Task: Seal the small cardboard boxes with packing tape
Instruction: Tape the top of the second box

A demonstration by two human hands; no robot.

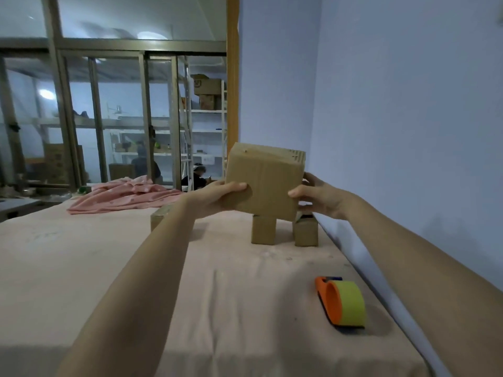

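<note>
Spreading across most of the view, a pink-covered bed (109, 268) serves as the work surface, its right edge against a pale blue wall (408, 104); everything below is placed relative to the held cardboard box (265, 178); that box, the largest carton in reach, is lifted clear of the bed and tilted, one flat face turned toward the camera, corrugated edge showing at its upper right corner; left hand (217, 197) grasps its lower left side, thumb on the near face, fingers curled behind; right hand (315, 197) grasps its lower right side, thumb tip on the near face, fingers wrapped round the far edge; both forearms reach forward from the bottom of the frame. Behind and left of the held box, a crumpled pink polka-dot cloth (128, 197) lies on the bed; nearer the camera and to the right of the held box, a tape dispenser (341, 304) lies on the bed, orange body, yellow-green roll, well apart from both hands; directly beneath the held box, two small boxes stand on the bed, one (263, 231) under its middle, the other (306, 232) under its right corner, just beside the wall; a third box (159, 217) sits lower left, partly hidden by the left forearm; whether these are taped I cannot tell.
</note>
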